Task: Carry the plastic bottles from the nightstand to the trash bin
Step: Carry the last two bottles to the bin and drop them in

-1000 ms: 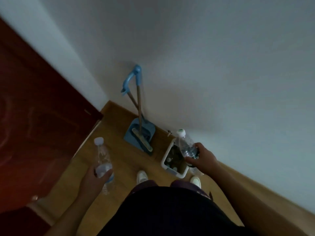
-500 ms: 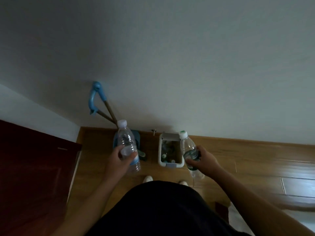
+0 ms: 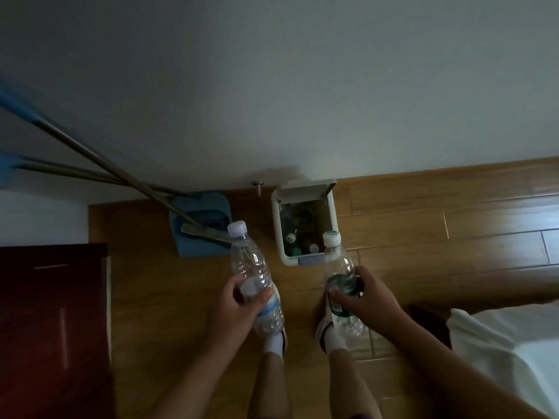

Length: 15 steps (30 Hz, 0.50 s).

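- Clear plastic, white-capped: the left bottle (image 3: pixel 257 285) sits in the left hand (image 3: pixel 234 309), fingers wrapped around its lower middle, cap pointing toward the wall.
- The right hand (image 3: pixel 367 300) is closed around the green-labelled right bottle (image 3: pixel 340 282), whose cap overlaps the near right corner of the trash bin (image 3: pixel 277 234) in this view.
- The bin stands open on the wooden floor (image 3: pixel 423 231) against the wall, lid tipped back, with several bottles already lying inside.
- Just left of it rests a blue dustpan (image 3: pixel 201 247) with a broom (image 3: pixel 90 152) leaning over it.
- Both feet stand near the bin, below the bottles.
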### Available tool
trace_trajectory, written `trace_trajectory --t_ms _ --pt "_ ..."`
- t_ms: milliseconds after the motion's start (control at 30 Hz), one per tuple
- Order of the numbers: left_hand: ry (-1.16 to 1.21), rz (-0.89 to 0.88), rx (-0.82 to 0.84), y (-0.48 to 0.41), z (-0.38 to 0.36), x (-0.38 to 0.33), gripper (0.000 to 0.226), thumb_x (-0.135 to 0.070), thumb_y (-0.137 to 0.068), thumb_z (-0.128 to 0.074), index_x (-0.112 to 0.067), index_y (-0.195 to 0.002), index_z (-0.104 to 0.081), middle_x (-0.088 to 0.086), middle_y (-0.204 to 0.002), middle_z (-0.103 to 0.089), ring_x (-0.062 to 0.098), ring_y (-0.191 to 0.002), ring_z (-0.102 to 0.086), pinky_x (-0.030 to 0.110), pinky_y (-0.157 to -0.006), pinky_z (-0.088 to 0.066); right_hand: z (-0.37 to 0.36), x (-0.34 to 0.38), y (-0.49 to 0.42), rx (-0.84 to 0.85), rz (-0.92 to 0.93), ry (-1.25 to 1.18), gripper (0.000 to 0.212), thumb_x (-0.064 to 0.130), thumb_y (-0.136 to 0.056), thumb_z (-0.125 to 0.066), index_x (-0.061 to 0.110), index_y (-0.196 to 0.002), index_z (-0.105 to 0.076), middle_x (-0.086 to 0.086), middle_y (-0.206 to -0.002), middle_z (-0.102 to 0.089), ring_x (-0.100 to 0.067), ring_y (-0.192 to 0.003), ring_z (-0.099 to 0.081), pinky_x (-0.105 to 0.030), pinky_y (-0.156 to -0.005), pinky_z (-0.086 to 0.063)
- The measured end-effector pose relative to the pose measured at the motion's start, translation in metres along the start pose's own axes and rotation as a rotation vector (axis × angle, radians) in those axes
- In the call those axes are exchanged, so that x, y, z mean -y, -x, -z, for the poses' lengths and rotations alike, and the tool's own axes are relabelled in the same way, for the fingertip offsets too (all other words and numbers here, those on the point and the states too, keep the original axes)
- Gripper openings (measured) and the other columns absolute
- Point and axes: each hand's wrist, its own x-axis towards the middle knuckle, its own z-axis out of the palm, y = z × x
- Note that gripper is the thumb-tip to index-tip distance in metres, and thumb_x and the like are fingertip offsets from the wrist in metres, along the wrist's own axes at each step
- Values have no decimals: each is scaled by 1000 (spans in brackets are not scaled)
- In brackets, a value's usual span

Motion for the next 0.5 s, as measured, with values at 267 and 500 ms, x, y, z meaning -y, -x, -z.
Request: trace_trajectory --t_ms 267,500 --pt "-70 -36 55 -111 -71 48 52 -48 -82 -74 -38 -127 -48 -19 -104 -55 -4 -86 -56 22 -62 -48 -35 -50 -98 -33 -5 -141 40 34 -83 -76 20 -114 -55 11 -92 -66 -1 -82 -66 -14 -59 -50" --pt "-84 -45 39 -140 -99 51 63 -37 -81 -78 -31 -134 -45 -13 -116 -57 13 -108 -61 27 -74 -50 -22 -65 -123 -42 7 -86 39 37 -82 -77 24 -110 -53 14 -89 -64 1 -80 -63 -15 -58 -47"
